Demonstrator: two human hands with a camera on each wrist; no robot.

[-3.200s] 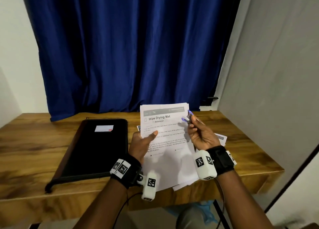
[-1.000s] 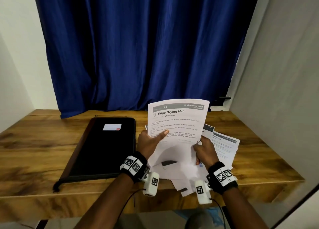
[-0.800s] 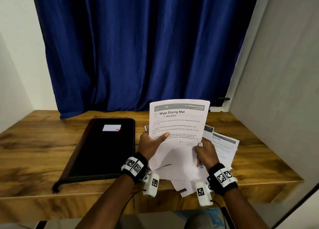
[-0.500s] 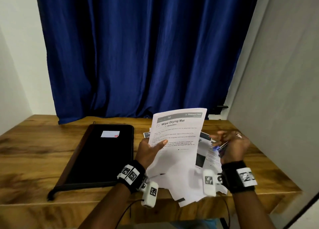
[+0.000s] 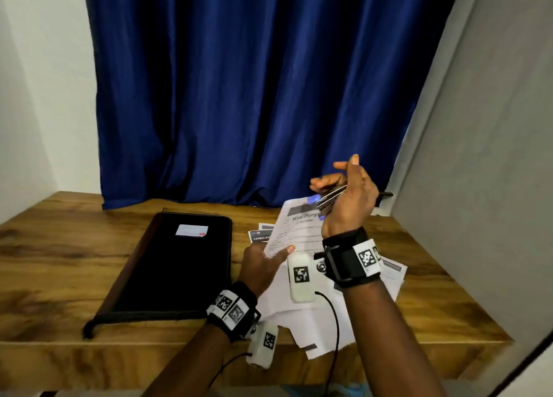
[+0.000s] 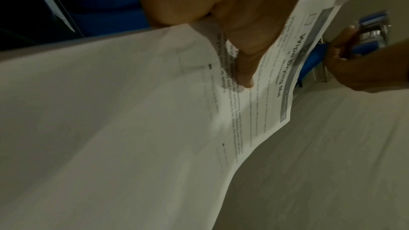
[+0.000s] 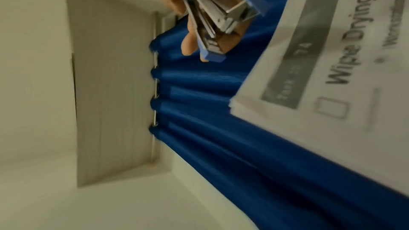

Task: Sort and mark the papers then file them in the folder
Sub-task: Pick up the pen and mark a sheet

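My left hand (image 5: 263, 262) pinches a small stack of white printed sheets headed "Wipe Drying Mat" (image 5: 294, 232), thumb on top (image 6: 245, 69), holding it tilted above the table. My right hand (image 5: 344, 193) is raised at the stack's top corner and grips a small blue and metal stapler (image 5: 327, 199), seen close in the right wrist view (image 7: 219, 17) beside the sheets (image 7: 332, 76). The stapler's mouth points toward the paper's upper edge without touching it. A closed black folder (image 5: 176, 265) with a white label lies flat to the left.
More loose printed papers (image 5: 389, 274) lie spread on the wooden table (image 5: 59, 247) under my hands, some overhanging the front edge. A blue curtain (image 5: 239, 97) hangs behind the table and a grey wall (image 5: 478, 187) stands close on the right.
My right hand left the stack's lower right edge, swung out right and rose to the top corner with the stapler. The left hand kept its hold and tilted the sheets down.
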